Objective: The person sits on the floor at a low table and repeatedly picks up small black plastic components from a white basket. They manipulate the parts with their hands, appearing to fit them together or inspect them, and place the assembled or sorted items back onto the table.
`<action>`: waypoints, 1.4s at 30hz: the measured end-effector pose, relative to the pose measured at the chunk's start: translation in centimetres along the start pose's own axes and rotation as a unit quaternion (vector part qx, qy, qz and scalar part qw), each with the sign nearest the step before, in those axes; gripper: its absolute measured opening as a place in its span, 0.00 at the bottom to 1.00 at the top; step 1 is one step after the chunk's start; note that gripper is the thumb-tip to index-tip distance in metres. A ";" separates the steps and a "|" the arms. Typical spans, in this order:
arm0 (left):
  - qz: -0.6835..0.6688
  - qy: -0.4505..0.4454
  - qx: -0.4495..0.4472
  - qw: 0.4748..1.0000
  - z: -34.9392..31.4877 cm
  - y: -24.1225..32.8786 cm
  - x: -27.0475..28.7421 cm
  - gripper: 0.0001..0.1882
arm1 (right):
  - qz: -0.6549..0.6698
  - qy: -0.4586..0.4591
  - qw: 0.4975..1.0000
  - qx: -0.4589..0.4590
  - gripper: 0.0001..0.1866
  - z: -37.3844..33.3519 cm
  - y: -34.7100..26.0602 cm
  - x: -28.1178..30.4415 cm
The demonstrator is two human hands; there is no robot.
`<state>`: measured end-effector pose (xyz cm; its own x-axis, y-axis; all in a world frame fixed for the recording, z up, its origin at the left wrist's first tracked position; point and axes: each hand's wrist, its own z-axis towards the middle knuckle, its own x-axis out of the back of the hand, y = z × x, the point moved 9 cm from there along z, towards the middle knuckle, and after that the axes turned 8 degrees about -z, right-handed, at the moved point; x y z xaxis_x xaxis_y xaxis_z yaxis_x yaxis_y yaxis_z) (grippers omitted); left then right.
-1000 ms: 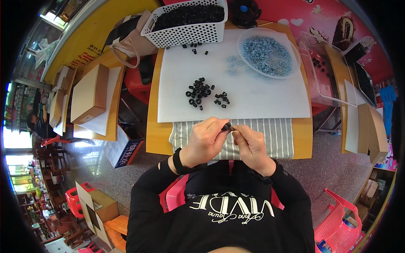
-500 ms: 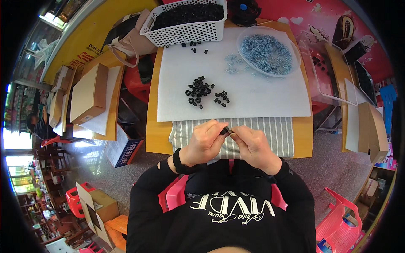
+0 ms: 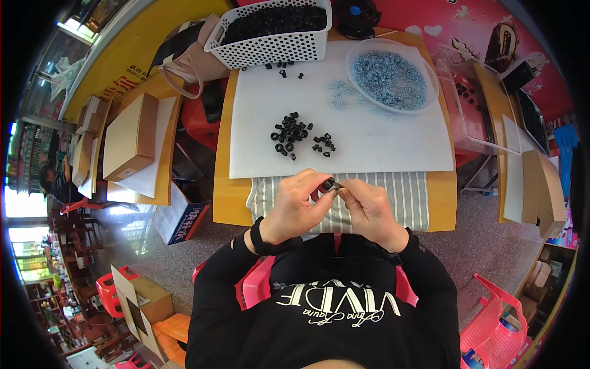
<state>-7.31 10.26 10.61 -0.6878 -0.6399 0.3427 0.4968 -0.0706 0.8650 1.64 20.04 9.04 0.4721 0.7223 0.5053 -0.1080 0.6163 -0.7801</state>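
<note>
A small black part (image 3: 329, 184) is pinched between the fingertips of the left hand (image 3: 296, 208) and right hand (image 3: 369, 209) over the striped cloth (image 3: 405, 195) (desk edge near), so a slackened grip could let it drop floorward.

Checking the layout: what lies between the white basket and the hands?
In the head view, between basket and hands: white mat bearing a black parts pile.
</note>
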 end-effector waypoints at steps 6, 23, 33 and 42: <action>0.023 -0.011 -0.019 0.999 0.0 -0.1 -0.1 0.12 | 0.006 0.005 1.000 0.000 0.06 -0.2 0.2 -0.3; -0.015 -0.036 -0.045 0.998 -0.6 -0.7 0.4 0.14 | -0.063 0.017 0.996 0.069 0.07 -0.5 -0.8 -0.9; 0.052 -0.046 -0.091 0.993 -0.9 -0.6 -0.4 0.13 | -0.149 -0.110 0.979 0.086 0.09 0.5 -1.1 -0.9; 0.089 -0.081 -0.110 0.987 -1.3 -0.5 -1.1 0.15 | -0.181 -0.182 0.963 0.078 0.04 0.8 -1.6 -1.3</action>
<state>-6.13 9.97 9.35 -0.6460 -0.5273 0.5519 0.7078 -0.1433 0.6917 0.53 18.37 9.98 0.1685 0.4960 0.8518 -0.1376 0.8676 -0.4779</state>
